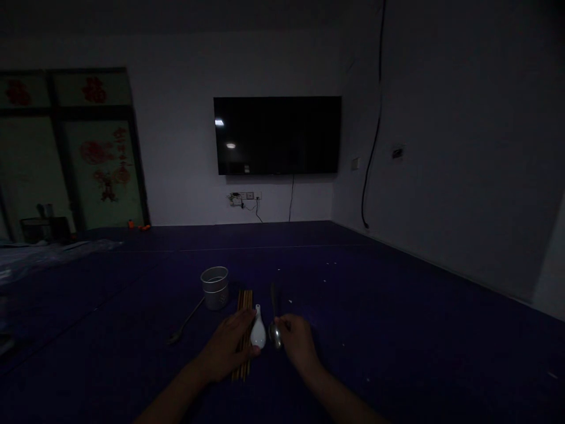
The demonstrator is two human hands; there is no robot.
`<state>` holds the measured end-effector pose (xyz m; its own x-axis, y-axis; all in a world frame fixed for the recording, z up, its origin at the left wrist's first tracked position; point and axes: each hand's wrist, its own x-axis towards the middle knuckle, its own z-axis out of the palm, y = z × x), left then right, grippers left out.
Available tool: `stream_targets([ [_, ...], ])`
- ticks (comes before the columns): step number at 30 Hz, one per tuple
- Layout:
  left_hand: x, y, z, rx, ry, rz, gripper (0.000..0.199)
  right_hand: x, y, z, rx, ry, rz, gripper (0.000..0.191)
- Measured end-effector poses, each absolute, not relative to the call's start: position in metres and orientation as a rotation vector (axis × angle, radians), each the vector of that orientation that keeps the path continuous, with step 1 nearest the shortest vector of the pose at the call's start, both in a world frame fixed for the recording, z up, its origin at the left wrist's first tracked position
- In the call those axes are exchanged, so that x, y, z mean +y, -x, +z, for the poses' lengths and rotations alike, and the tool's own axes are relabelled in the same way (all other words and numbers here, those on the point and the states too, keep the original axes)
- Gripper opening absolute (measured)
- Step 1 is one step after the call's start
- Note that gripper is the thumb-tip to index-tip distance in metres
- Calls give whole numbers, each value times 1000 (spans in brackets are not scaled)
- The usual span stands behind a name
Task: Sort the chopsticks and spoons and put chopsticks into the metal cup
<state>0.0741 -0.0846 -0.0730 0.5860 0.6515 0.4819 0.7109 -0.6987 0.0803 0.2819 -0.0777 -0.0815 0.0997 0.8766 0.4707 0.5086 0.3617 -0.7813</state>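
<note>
My left hand (229,345) lies across a row of wooden chopsticks (245,299), its thumb and fingers spread apart. Their tips come close to both ends of a white soup spoon (258,337); whether they touch it I cannot tell. My right hand (298,344) is closed in a pinch on a metal spoon (275,335) beside the white one, its bowl towards me and its handle pointing away. A grey metal utensil holder (216,294) with small holes stands upright beyond my left hand. Left of it lies a long-handled metal fork (185,325), its tines hard to make out.
Everything rests on a wide dark blue surface (397,353) with small white scraps on it. Crumpled clear plastic (57,253) lies at the far left. Small orange objects (143,227) sit near the door. A television (278,136) hangs on the back wall.
</note>
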Motion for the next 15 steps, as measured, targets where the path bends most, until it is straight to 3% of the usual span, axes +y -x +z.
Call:
stream_targets([
  [15,-84,-74,-75,-1238,2747,-665,63,-75,-283,-82,-1695,1387,375,31],
])
